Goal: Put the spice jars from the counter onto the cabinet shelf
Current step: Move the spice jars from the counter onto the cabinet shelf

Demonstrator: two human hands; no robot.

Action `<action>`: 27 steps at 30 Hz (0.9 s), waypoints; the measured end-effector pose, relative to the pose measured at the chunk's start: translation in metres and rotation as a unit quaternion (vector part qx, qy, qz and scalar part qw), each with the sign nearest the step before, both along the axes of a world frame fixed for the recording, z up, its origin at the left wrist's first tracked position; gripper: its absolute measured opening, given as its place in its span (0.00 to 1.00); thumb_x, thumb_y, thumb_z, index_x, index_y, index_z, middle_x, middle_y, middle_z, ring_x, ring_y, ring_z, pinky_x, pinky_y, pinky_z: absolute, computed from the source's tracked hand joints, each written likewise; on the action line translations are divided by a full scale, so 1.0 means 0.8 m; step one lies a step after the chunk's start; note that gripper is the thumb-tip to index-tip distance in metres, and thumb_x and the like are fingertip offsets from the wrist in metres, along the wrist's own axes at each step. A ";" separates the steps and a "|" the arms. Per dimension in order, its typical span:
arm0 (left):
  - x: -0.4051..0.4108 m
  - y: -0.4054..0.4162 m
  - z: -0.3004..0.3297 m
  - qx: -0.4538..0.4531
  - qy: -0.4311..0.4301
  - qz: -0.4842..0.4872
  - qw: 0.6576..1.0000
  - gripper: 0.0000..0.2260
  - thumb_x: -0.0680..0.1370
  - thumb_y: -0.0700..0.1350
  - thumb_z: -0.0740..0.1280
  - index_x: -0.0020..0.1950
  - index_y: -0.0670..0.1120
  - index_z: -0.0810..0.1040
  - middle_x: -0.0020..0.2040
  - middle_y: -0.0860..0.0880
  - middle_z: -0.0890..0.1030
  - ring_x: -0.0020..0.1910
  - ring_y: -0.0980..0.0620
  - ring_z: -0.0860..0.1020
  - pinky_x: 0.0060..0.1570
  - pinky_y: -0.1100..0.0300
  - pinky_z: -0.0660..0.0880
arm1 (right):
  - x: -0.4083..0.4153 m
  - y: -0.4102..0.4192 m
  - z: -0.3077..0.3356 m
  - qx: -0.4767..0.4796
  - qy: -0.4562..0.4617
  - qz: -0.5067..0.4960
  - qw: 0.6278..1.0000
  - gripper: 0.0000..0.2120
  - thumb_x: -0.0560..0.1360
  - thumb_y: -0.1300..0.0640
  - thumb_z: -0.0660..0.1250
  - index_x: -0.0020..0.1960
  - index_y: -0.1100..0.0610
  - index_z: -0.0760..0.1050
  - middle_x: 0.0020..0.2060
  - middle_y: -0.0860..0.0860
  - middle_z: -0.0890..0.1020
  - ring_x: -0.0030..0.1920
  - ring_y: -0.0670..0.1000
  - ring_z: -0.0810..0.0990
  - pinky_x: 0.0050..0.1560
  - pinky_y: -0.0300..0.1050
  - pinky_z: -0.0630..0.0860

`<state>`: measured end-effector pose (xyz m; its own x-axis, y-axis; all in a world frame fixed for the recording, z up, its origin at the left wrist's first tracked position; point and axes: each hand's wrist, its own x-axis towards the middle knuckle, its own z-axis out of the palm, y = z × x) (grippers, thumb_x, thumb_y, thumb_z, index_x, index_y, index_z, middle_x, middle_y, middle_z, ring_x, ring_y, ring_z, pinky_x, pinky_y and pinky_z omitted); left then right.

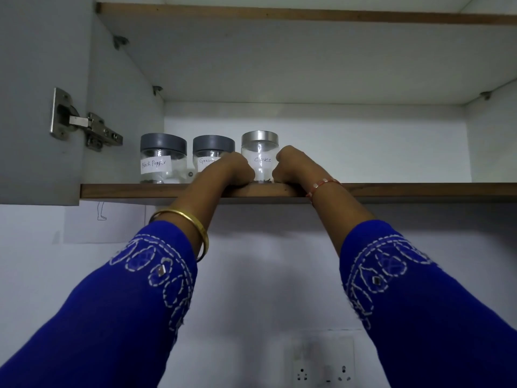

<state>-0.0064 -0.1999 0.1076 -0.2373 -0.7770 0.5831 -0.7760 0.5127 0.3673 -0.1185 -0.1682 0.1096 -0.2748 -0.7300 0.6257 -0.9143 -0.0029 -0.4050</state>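
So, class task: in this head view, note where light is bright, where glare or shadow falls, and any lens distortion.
Head view: brightest on the cabinet back wall; glare streaks on the silver-lidded jar between left hand and right hand; soft arm shadows on the wall below; wide-angle bending of the shelf edge; labels slightly soft.

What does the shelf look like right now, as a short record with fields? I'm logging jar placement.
jars on shelf: three, in a row
left jar: grey lid, label reads Black Pepper
middle jar: grey lid, label partly hidden
right jar: silver lid, at the shelf front edge
left hand: at the right jar's left side
right hand: at its right side
cabinet door: open
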 end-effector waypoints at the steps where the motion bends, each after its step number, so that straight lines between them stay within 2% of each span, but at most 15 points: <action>1: -0.001 -0.007 0.001 0.005 0.032 -0.013 0.999 0.18 0.79 0.38 0.56 0.68 0.38 0.69 0.68 0.39 0.71 0.67 0.42 0.70 0.63 0.54 0.68 | 0.002 0.002 -0.002 -0.009 -0.001 0.004 1.000 0.14 0.75 0.67 0.58 0.33 0.58 0.60 0.33 0.51 0.67 0.39 0.53 0.70 0.29 0.34 0.61; 2: -0.002 -0.007 0.000 -0.002 0.052 -0.021 0.998 0.17 0.78 0.37 0.56 0.67 0.37 0.70 0.67 0.39 0.72 0.64 0.42 0.72 0.59 0.55 0.70 | 0.003 0.003 -0.003 -0.019 0.000 0.004 1.000 0.07 0.75 0.67 0.59 0.38 0.62 0.68 0.38 0.54 0.73 0.46 0.56 0.73 0.34 0.35 0.66; 3: 0.000 -0.004 -0.003 -0.016 0.069 -0.035 0.997 0.17 0.77 0.36 0.57 0.66 0.37 0.71 0.65 0.39 0.74 0.60 0.43 0.74 0.53 0.56 0.72 | 0.004 0.007 -0.006 -0.045 0.004 0.011 0.999 0.05 0.75 0.67 0.59 0.49 0.65 0.73 0.48 0.58 0.77 0.54 0.58 0.74 0.42 0.37 0.71; 4: 0.002 -0.002 -0.007 -0.041 0.078 -0.045 0.995 0.17 0.76 0.35 0.57 0.64 0.38 0.73 0.64 0.39 0.75 0.58 0.43 0.74 0.48 0.58 0.72 | 0.005 0.009 -0.009 -0.069 0.008 0.016 0.997 0.13 0.75 0.67 0.60 0.59 0.66 0.72 0.58 0.59 0.76 0.60 0.58 0.74 0.51 0.41 0.72; 5: 0.003 0.000 -0.013 -0.073 0.106 -0.058 0.990 0.17 0.75 0.35 0.58 0.63 0.39 0.74 0.63 0.40 0.76 0.57 0.44 0.75 0.48 0.58 0.71 | 0.009 0.015 -0.015 -0.101 0.009 0.023 0.995 0.18 0.75 0.67 0.60 0.64 0.65 0.70 0.62 0.60 0.75 0.62 0.58 0.74 0.57 0.43 0.72; 7: 0.004 0.006 -0.029 -0.160 0.154 -0.043 0.974 0.16 0.75 0.36 0.58 0.61 0.42 0.76 0.60 0.41 0.78 0.57 0.43 0.77 0.50 0.57 0.71 | 0.015 0.021 -0.026 -0.160 0.034 0.015 0.986 0.18 0.74 0.67 0.59 0.64 0.65 0.71 0.60 0.61 0.77 0.60 0.58 0.76 0.58 0.46 0.73; 9: 0.006 0.019 -0.051 -0.248 0.131 -0.015 0.960 0.14 0.75 0.37 0.57 0.57 0.40 0.78 0.54 0.39 0.80 0.52 0.42 0.78 0.47 0.55 0.72 | 0.019 0.029 -0.041 -0.173 0.087 0.002 0.981 0.14 0.75 0.67 0.58 0.57 0.66 0.76 0.55 0.62 0.80 0.55 0.59 0.78 0.48 0.46 0.73; 11: 0.011 0.031 -0.074 -0.316 0.096 -0.034 0.943 0.14 0.76 0.38 0.55 0.55 0.37 0.77 0.51 0.37 0.80 0.50 0.41 0.77 0.47 0.53 0.72 | 0.021 0.041 -0.063 -0.177 0.159 -0.017 0.971 0.10 0.75 0.67 0.58 0.52 0.67 0.76 0.48 0.63 0.80 0.49 0.61 0.79 0.42 0.43 0.67; 13: 0.018 0.039 -0.101 -0.342 0.066 -0.072 0.935 0.15 0.75 0.38 0.55 0.55 0.36 0.76 0.52 0.36 0.80 0.54 0.40 0.76 0.55 0.51 0.71 | 0.016 0.058 -0.093 -0.179 0.228 -0.015 0.957 0.11 0.75 0.68 0.58 0.54 0.68 0.75 0.49 0.65 0.80 0.51 0.63 0.78 0.48 0.46 0.70; 14: 0.021 0.043 -0.117 -0.349 0.051 -0.086 0.932 0.16 0.74 0.38 0.55 0.58 0.36 0.76 0.56 0.36 0.79 0.58 0.39 0.75 0.61 0.49 0.70 | 0.012 0.067 -0.109 -0.175 0.263 -0.019 0.949 0.14 0.75 0.67 0.59 0.59 0.69 0.74 0.55 0.67 0.78 0.57 0.65 0.76 0.58 0.50 0.72; 16: 0.024 0.058 -0.154 -0.330 0.052 -0.112 0.936 0.18 0.76 0.38 0.55 0.65 0.36 0.71 0.65 0.36 0.73 0.68 0.38 0.69 0.70 0.46 0.63 | 0.007 0.093 -0.148 -0.148 0.304 -0.029 0.941 0.21 0.77 0.63 0.59 0.68 0.69 0.65 0.67 0.68 0.70 0.69 0.66 0.67 0.71 0.55 0.63; 18: 0.024 0.082 -0.190 -0.267 0.100 -0.142 0.948 0.19 0.78 0.38 0.54 0.68 0.37 0.68 0.70 0.38 0.69 0.72 0.41 0.64 0.74 0.49 0.57 | 0.006 0.125 -0.183 -0.123 0.288 -0.031 0.949 0.23 0.79 0.60 0.58 0.72 0.67 0.61 0.71 0.65 0.64 0.73 0.63 0.62 0.73 0.53 0.58; 22: 0.016 0.145 -0.272 -0.116 0.205 -0.215 0.948 0.18 0.79 0.37 0.55 0.69 0.39 0.68 0.70 0.42 0.69 0.72 0.46 0.65 0.73 0.56 0.57 | 0.004 0.193 -0.262 -0.068 0.172 -0.048 0.982 0.26 0.81 0.53 0.55 0.75 0.61 0.54 0.75 0.57 0.58 0.76 0.55 0.55 0.75 0.44 0.51; 24: 0.010 0.175 -0.313 -0.066 0.213 -0.249 0.942 0.17 0.79 0.37 0.55 0.69 0.40 0.68 0.70 0.42 0.70 0.72 0.46 0.65 0.73 0.56 0.59 | -0.001 0.227 -0.308 -0.045 0.130 -0.060 0.989 0.26 0.81 0.53 0.55 0.75 0.60 0.54 0.75 0.56 0.58 0.76 0.54 0.55 0.75 0.43 0.52; 27: 0.002 0.219 -0.366 0.004 0.217 -0.286 0.933 0.17 0.80 0.38 0.56 0.69 0.42 0.68 0.70 0.45 0.70 0.71 0.49 0.66 0.70 0.62 0.59 | -0.007 0.280 -0.376 -0.023 0.068 -0.080 0.994 0.25 0.80 0.54 0.58 0.74 0.60 0.57 0.74 0.56 0.61 0.75 0.54 0.58 0.73 0.41 0.52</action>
<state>-0.0052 -0.0246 -0.1851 -0.3586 -0.6000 0.7151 -0.1531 0.7935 0.5890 -0.1241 0.0555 -0.1915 -0.2953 -0.6539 0.6966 -0.9509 0.1308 -0.2804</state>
